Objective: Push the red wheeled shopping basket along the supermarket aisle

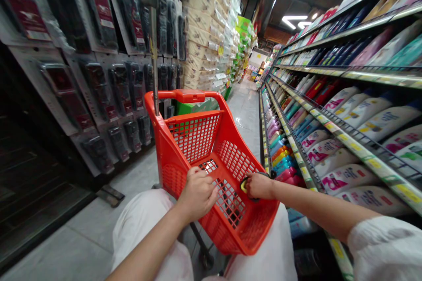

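Observation:
In front of my knees stands a red plastic child-size shopping cart (194, 118) with a lattice basket and a metal pole at its far left corner. My left hand (198, 193) is closed at the basket's left rim, fingers curled inward. At the right rim, my right hand (259, 185) has its fingers closed around a black and yellow rounded thing (244, 184); its kind is too hidden to tell. Through the holes in the basket floor, dark parts show underneath.
Shelves of bottles (346, 140) line the right side closely. On the left hang packaged dark goods (99, 88) on a rack with a metal foot (110, 195). Stacked wrapped packs (201, 30) stand beyond. A grey tiled aisle (244, 105) runs ahead.

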Motion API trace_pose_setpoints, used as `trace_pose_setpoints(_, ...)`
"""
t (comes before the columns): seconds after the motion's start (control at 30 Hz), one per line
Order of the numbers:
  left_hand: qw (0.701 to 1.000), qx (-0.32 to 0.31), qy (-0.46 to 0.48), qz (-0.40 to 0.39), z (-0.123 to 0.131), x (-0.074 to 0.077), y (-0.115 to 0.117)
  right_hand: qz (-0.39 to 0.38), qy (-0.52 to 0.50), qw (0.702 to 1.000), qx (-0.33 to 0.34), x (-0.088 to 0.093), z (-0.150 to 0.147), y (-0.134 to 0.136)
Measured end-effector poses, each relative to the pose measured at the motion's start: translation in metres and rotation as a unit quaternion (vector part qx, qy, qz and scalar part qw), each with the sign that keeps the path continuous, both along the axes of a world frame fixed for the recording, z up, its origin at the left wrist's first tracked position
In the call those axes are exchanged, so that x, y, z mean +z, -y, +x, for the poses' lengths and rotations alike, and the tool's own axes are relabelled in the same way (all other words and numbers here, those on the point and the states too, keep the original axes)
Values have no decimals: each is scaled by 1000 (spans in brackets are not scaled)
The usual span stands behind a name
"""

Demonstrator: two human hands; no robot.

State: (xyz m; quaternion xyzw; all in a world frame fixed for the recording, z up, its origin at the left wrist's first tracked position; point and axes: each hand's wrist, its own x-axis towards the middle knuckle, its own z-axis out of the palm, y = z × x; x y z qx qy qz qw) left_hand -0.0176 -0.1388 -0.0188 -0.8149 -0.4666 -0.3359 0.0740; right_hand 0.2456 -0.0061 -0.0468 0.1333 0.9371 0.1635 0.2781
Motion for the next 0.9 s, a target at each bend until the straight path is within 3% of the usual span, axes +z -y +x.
trace_pose_setpoints(0.1, 1000, -3, 6, -5, 0, -1, 0, 28, -55, 998, 3, 22, -27, -31)
trace_pose_setpoints(0.23, 1000, 16, 8, 3, 1, -3, 1, 110, -143, 982, -48, 52, -86, -78)
trace_pose_setpoints(0.3, 999, 32, 3, 6, 2, -2, 2, 141, -172, 973, -67, 54, -108, -90)
trace_pose_setpoints(0.37, 999, 50, -2, 7, 4, -2, 4, 141, -164, 973, -77, 44, -119, -94)
trace_pose_setpoints(0.5, 998, 68, -4, 16, 5, -3, 4, 81, -64, 994, -49, 4, -110, -80)
trace_pose_setpoints(0.7, 999, 50, -5, 17, 3, -4, 3, -18, 83, 996, -27, -46, -61, -17)
trace_pose_setpoints(0.8, 999, 30, 3, 13, 0, -4, 3, -17, 93, 995, -25, -50, -42, 5)
trace_pose_setpoints(0.9, 1000, 16, 8, 10, -2, -4, 3, 29, 34, 999, -21, -30, -37, 3)
